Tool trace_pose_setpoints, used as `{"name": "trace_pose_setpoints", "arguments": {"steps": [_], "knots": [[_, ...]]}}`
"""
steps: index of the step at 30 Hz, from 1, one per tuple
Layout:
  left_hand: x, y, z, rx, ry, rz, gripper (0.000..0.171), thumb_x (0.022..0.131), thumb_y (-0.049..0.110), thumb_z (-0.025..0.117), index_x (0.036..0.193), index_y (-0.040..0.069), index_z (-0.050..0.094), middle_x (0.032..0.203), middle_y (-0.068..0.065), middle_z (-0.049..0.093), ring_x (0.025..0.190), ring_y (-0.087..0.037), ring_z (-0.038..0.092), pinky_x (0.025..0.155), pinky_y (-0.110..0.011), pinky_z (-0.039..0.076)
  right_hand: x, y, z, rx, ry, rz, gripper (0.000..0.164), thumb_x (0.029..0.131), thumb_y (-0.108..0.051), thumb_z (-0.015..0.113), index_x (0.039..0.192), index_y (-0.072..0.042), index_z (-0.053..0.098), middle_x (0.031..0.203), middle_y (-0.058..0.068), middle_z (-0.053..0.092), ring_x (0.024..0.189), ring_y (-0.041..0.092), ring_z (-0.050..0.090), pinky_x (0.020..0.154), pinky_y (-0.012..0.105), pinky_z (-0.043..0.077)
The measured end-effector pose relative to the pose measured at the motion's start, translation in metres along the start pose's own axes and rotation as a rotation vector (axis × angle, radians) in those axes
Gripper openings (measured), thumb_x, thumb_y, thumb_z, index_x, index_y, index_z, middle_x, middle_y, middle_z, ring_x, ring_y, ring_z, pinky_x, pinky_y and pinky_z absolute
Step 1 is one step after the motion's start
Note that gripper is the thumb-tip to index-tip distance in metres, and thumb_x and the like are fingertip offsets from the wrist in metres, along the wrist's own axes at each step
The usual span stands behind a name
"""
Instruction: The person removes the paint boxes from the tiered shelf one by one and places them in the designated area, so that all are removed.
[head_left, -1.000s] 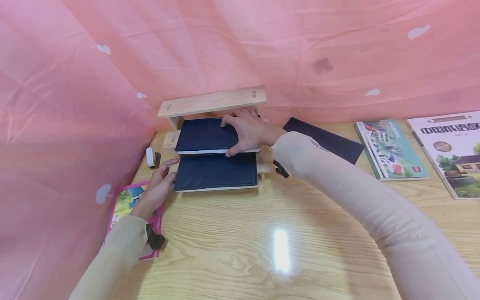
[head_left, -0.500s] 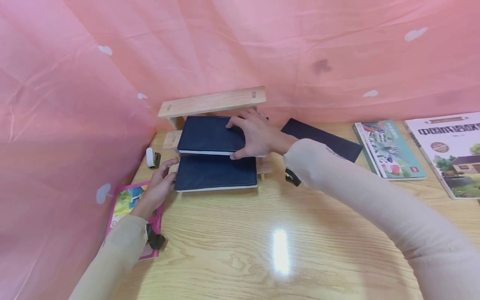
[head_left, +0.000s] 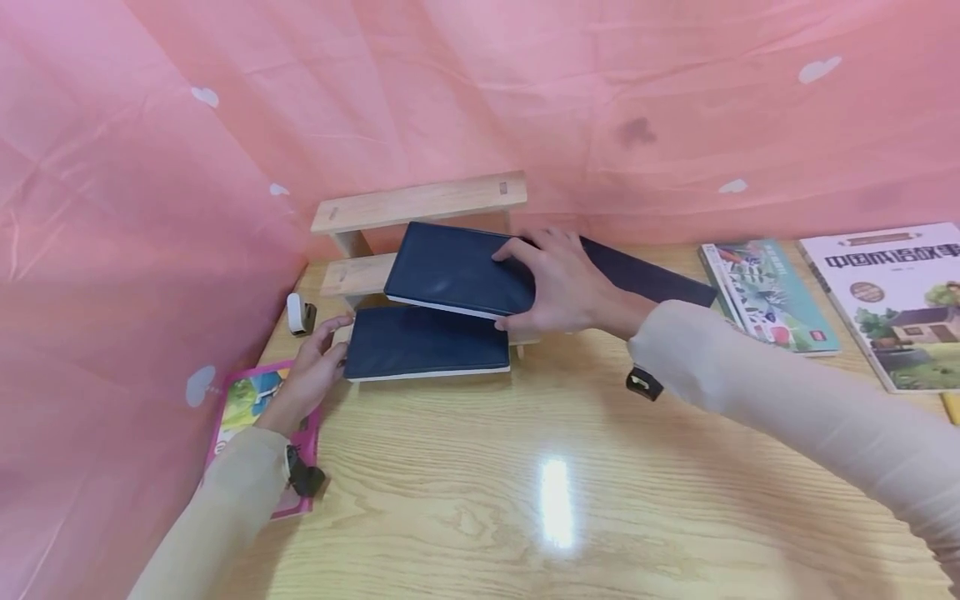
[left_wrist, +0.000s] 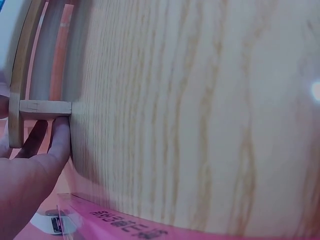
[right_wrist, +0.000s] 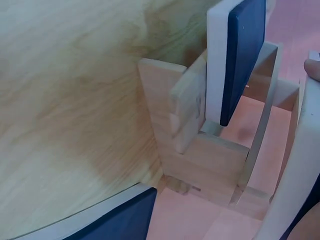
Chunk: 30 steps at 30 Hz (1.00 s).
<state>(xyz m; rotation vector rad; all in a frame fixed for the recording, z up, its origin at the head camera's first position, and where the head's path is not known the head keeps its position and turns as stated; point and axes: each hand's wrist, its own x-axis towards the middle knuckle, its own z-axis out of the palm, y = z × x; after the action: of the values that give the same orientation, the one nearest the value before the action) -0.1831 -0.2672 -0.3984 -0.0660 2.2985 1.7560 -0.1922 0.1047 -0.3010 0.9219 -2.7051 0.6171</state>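
Observation:
My right hand grips the right side of a dark blue hardcover notebook, thumb at its front edge. This notebook is tilted and overlaps the middle step of a stepped wooden rack; its white page edge fills the right of the right wrist view. A second dark blue notebook lies on the rack's lowest step. At that step's left end, my left hand holds the rack, with fingers under the wooden board in the left wrist view.
Another dark book lies right of the rack, partly behind my right hand. Farther right are teal-covered books and a large white-covered book. A pink-edged book lies under my left forearm, near a small white-and-black object. Pink curtain surrounds the table.
My right hand has moved right with the upper notebook, sliding it off the left part of the middle step and turning it askew. My left hand and the lower notebook have stayed put.

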Motion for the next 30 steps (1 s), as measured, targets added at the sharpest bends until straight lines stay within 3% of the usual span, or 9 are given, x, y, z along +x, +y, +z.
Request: {"name": "trace_pose_setpoints", "arguments": {"steps": [4,11,16,19,30], "knots": [[0.001,-0.001,-0.001,0.011,0.013,0.005,0.04,0.093,0.01,0.034,0.133,0.018,0.033,0.15,-0.004,0.006,0.117,-0.021,0.035,0.087,-0.032,0.041,-0.01,0.002,-0.003,0.013,0.017,0.001,0.073,0.058,-0.058,0.072,0.117,-0.022,0.052,0.124,0.008,0.044,0.111,0.028,0.035,0.093,0.051,0.022],[0.001,-0.007,-0.001,-0.022,0.002,0.001,0.04,0.093,0.009,0.035,0.132,0.016,0.034,0.151,-0.002,0.0,0.133,-0.02,0.015,0.1,-0.045,0.031,-0.038,0.009,-0.007,0.045,0.089,0.002,0.074,0.055,-0.055,0.076,0.116,-0.02,0.054,0.122,0.006,0.047,0.106,0.027,0.037,0.089,0.05,0.025],[-0.001,-0.007,-0.002,-0.01,0.005,0.006,0.041,0.092,0.009,0.034,0.133,0.015,0.033,0.151,-0.004,-0.001,0.129,-0.023,0.023,0.099,-0.047,0.031,-0.061,0.014,-0.01,0.058,0.144,0.019,0.073,0.054,-0.052,0.078,0.115,-0.019,0.055,0.121,0.009,0.046,0.112,0.029,0.037,0.091,0.055,0.024],[-0.002,-0.004,-0.002,-0.008,0.008,0.005,0.041,0.092,0.009,0.035,0.133,0.016,0.033,0.151,-0.004,-0.001,0.13,-0.022,0.021,0.1,-0.047,0.031,-0.073,0.019,-0.012,0.051,0.164,0.036,0.072,0.054,-0.049,0.078,0.114,-0.018,0.055,0.121,0.009,0.046,0.114,0.03,0.037,0.091,0.056,0.024],[0.0,-0.001,-0.001,-0.022,-0.009,0.007,0.043,0.093,0.009,0.033,0.135,0.017,0.031,0.15,-0.002,0.008,0.121,-0.022,0.032,0.1,-0.045,0.031,-0.116,0.029,-0.012,0.006,0.22,0.091,0.075,0.05,-0.047,0.08,0.113,-0.015,0.057,0.12,0.015,0.046,0.109,0.034,0.037,0.082,0.054,0.026]]}}
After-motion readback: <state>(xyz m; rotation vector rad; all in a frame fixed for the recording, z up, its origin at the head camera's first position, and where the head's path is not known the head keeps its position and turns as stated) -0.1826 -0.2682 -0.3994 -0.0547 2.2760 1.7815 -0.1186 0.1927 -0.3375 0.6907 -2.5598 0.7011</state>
